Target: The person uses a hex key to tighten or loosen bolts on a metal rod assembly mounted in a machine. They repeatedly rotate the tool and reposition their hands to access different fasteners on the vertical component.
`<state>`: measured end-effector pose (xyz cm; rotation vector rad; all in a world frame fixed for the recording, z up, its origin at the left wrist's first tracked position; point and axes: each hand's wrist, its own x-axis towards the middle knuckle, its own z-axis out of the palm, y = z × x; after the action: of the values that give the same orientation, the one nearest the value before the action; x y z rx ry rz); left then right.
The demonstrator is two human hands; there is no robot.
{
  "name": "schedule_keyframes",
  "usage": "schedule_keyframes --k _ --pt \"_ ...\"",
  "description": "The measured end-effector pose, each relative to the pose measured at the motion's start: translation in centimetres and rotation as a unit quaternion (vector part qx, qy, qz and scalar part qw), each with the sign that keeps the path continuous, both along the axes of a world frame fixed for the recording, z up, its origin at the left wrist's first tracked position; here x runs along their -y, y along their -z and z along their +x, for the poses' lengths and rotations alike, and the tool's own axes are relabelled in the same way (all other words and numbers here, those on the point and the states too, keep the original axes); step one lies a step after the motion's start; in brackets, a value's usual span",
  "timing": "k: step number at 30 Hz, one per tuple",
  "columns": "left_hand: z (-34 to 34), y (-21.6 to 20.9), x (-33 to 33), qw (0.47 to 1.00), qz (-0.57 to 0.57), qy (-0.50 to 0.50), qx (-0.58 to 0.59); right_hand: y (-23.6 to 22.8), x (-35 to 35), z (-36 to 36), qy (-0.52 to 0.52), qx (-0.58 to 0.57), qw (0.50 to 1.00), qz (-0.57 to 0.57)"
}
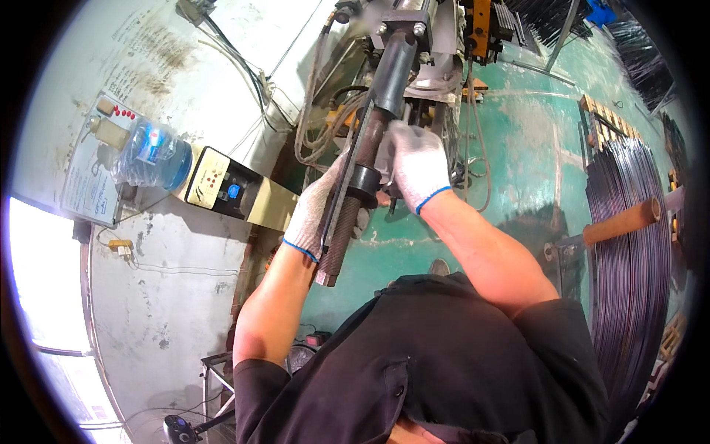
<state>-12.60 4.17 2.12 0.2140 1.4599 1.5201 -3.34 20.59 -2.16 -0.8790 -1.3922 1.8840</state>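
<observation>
So I'm standing over this machine with white gloves on, and a thick threaded rod is sticking out toward me from its black cylinder, pointing down and a bit left. My left hand is sitting along the left side of the rod, next to a long thin bar that's running beside it; the rod and bar are hiding most of my fingers, so I can't tell how tightly they're closing. My right hand is reaching in on the other side, above the dark collar, with fingers curling, but I can't tell if they're gripping anything. A water cooler is standing off left, and long dark strips are lying stacked on my right.
</observation>
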Motion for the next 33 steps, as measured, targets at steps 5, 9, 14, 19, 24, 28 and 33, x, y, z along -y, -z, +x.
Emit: schedule_keyframes --k 5,9,14,19,24,28,33 --pt "-0.2 0.3 -0.2 1.0 0.018 0.007 0.01 -1.2 0.7 2.5 -0.018 -0.011 0.985 -0.171" --pt "0.3 0.4 -0.4 0.996 0.01 0.002 -0.091 -1.6 0.4 2.6 -0.06 0.054 0.987 0.141" --pt "0.5 -0.4 0.0 0.999 -0.014 -0.004 -0.051 -2.5 -0.1 2.9 -0.097 0.016 0.995 -0.018" --pt "-0.1 0.5 -0.1 1.0 0.005 -0.014 -0.002 -1.8 -0.6 4.9 -0.025 0.001 0.998 0.053" --pt "-0.2 0.7 0.1 1.0 -0.002 -0.01 0.018 -2.8 -0.7 9.6 -0.077 0.096 0.969 0.213" --pt "-0.4 1.2 0.0 1.0 -0.004 -0.013 0.006 -3.2 -0.5 12.2 -0.139 0.112 0.932 0.315" --pt "-0.5 1.1 -0.1 0.999 -0.025 -0.022 0.022 -3.8 0.1 12.6 -0.179 0.134 0.873 0.434"
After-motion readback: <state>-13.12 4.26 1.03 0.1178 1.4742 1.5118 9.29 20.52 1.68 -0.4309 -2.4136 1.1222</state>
